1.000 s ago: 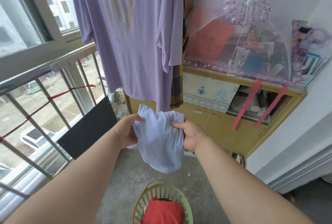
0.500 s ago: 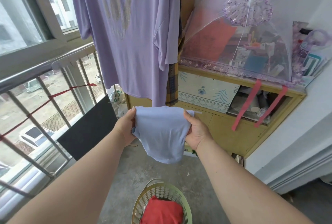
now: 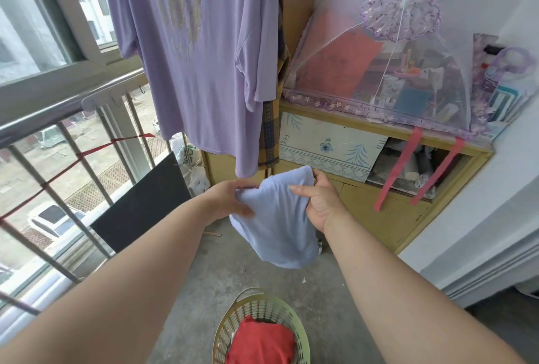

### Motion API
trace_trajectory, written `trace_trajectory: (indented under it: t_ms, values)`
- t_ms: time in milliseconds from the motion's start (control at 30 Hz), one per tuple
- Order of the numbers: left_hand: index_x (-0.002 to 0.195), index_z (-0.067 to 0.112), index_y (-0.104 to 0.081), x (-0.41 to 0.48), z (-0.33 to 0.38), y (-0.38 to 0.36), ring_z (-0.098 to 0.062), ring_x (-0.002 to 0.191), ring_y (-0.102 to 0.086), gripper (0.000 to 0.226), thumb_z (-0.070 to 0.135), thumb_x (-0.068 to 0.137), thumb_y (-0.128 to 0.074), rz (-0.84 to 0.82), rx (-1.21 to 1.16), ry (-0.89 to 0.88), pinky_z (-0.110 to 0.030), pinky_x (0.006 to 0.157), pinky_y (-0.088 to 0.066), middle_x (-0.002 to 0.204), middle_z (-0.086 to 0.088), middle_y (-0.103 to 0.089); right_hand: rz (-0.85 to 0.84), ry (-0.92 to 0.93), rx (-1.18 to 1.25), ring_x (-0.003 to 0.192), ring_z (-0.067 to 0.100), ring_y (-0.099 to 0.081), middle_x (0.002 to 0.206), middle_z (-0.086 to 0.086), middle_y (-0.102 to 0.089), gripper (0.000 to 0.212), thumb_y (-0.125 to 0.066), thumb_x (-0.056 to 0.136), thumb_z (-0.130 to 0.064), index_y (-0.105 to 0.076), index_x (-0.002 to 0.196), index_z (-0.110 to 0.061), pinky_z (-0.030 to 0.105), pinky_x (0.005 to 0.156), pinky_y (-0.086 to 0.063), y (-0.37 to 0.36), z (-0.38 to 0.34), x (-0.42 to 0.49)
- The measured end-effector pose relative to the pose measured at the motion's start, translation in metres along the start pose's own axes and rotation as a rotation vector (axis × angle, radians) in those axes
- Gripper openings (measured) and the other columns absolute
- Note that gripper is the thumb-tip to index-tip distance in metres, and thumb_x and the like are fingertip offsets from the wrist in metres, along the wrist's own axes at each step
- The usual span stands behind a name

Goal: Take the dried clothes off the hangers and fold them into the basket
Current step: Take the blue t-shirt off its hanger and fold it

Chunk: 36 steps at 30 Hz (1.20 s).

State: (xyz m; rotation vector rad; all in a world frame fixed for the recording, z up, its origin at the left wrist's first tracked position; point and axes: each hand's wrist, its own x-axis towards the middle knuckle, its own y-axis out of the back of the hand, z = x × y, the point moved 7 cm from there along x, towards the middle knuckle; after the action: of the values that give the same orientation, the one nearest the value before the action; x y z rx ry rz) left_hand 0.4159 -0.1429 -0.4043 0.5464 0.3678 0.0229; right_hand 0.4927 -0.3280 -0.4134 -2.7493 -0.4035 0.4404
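Observation:
I hold a pale blue garment (image 3: 277,223) in front of me, doubled over and hanging down. My left hand (image 3: 230,200) grips its left edge and my right hand (image 3: 319,203) pinches its upper right corner. Straight below, on the concrete floor, stands a green laundry basket (image 3: 227,325) with a red garment (image 3: 261,343) folded inside. A purple T-shirt (image 3: 201,51) hangs above and behind my hands; its hanger is out of view. A plaid cloth (image 3: 269,133) hangs partly hidden behind the shirt.
A metal railing (image 3: 67,106) with bars and a red strap runs along the left, under a window. A black board (image 3: 140,203) leans against it. A yellow cabinet (image 3: 390,206) stands ahead right, topped by a mesh food cover (image 3: 388,51). A white wall closes the right.
The garment was stretched flat between both hands; now it is folded narrower, with my right hand raised to its top corner and my left hand drawn in along the left edge.

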Motion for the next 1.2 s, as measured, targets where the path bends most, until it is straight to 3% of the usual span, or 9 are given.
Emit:
trace_trajectory:
  t_ms: [133, 300, 367, 533, 667, 767, 1000, 1100, 1200]
  values:
    - [0.103, 0.020, -0.066, -0.002, 0.009, 0.017, -0.025, 0.094, -0.059, 0.028, 0.019, 0.076, -0.067, 0.200, 0.432, 0.053, -0.027, 0.073, -0.045, 0.097, -0.002, -0.061, 0.058, 0.055, -0.194, 0.113, 0.029, -0.058, 0.128, 0.010, -0.056, 0.058, -0.075, 0.068, 0.009, -0.054, 0.107, -0.028, 0.049, 0.100, -0.047, 0.004, -0.004, -0.003]
    - [0.139, 0.045, -0.025, -0.001, 0.032, 0.002, -0.023, 0.137, -0.022, 0.106, 0.065, 0.050, -0.078, 0.182, 0.807, -0.075, -0.047, 0.107, -0.021, 0.145, 0.007, -0.020, -0.081, 0.081, -0.235, 0.134, 0.014, -0.034, 0.138, -0.007, -0.033, 0.091, -0.071, 0.073, 0.013, -0.036, 0.145, -0.031, 0.042, 0.111, -0.038, -0.012, -0.001, -0.007]
    - [0.144, 0.044, -0.012, -0.001, 0.046, -0.015, -0.021, 0.136, -0.030, 0.116, 0.065, 0.050, -0.078, 0.183, 0.796, -0.225, -0.045, 0.108, -0.023, 0.147, 0.010, -0.028, -0.154, 0.071, -0.197, 0.135, 0.015, -0.035, 0.138, -0.007, -0.031, 0.092, -0.072, 0.071, 0.012, -0.037, 0.145, -0.031, 0.042, 0.110, -0.039, -0.022, -0.002, -0.009]
    - [0.126, 0.023, -0.054, 0.009, 0.029, -0.021, -0.023, 0.099, -0.059, 0.057, 0.040, 0.075, -0.073, 0.111, 0.662, -0.156, -0.033, 0.082, -0.048, 0.110, -0.001, -0.064, -0.139, 0.097, -0.462, 0.108, 0.015, -0.058, 0.115, 0.004, -0.061, 0.080, -0.076, 0.070, 0.005, -0.050, 0.137, -0.029, 0.029, 0.093, -0.049, -0.019, -0.011, -0.008]
    - [0.111, 0.021, -0.062, 0.014, 0.015, -0.012, -0.021, 0.086, -0.057, 0.048, 0.051, 0.074, -0.069, 0.113, 0.599, -0.010, -0.029, 0.071, -0.044, 0.094, 0.000, -0.063, 0.170, 0.136, -0.538, 0.086, 0.017, -0.066, 0.087, 0.003, -0.070, 0.049, -0.071, 0.078, 0.000, -0.058, 0.121, -0.021, 0.036, 0.088, -0.054, 0.008, -0.021, -0.004]
    - [0.102, 0.016, -0.061, 0.014, -0.006, -0.007, -0.023, 0.085, -0.057, 0.047, 0.055, 0.077, -0.063, 0.154, 0.565, 0.160, -0.030, 0.074, -0.045, 0.088, -0.002, -0.062, 0.173, 0.022, -0.525, 0.069, 0.016, -0.065, 0.087, 0.009, -0.070, 0.021, -0.066, 0.086, -0.006, -0.060, 0.104, -0.015, 0.031, 0.073, -0.056, 0.013, -0.017, -0.008]
    - [0.122, 0.007, -0.056, 0.017, -0.023, -0.031, -0.025, 0.096, -0.061, 0.061, 0.052, 0.080, -0.060, 0.076, 0.164, 0.319, -0.036, 0.089, -0.050, 0.114, -0.012, -0.064, -0.298, -0.538, -0.457, 0.100, 0.036, -0.064, 0.117, 0.021, -0.061, 0.064, -0.061, 0.083, -0.059, -0.052, 0.121, -0.009, 0.046, 0.079, -0.055, -0.032, 0.061, -0.031]
    - [0.122, 0.003, -0.056, 0.010, -0.018, -0.059, -0.034, 0.095, -0.067, 0.044, 0.035, 0.091, -0.053, -0.218, -0.537, 0.359, -0.045, 0.090, -0.054, 0.115, -0.021, -0.058, -0.234, -0.559, -0.390, 0.105, 0.032, -0.066, 0.116, 0.012, -0.068, 0.091, -0.078, 0.051, -0.070, -0.061, 0.120, -0.013, 0.048, 0.083, -0.055, -0.033, 0.073, -0.019]
    - [0.130, 0.006, -0.051, -0.002, -0.019, -0.068, -0.046, 0.106, -0.062, 0.038, 0.025, 0.097, -0.047, -0.398, -0.753, 0.368, -0.049, 0.086, -0.053, 0.131, -0.021, -0.050, -0.066, -0.551, -0.479, 0.105, 0.032, -0.064, 0.115, 0.010, -0.066, 0.106, -0.088, 0.030, -0.066, -0.062, 0.117, -0.010, 0.046, 0.090, -0.054, -0.010, 0.079, -0.009]
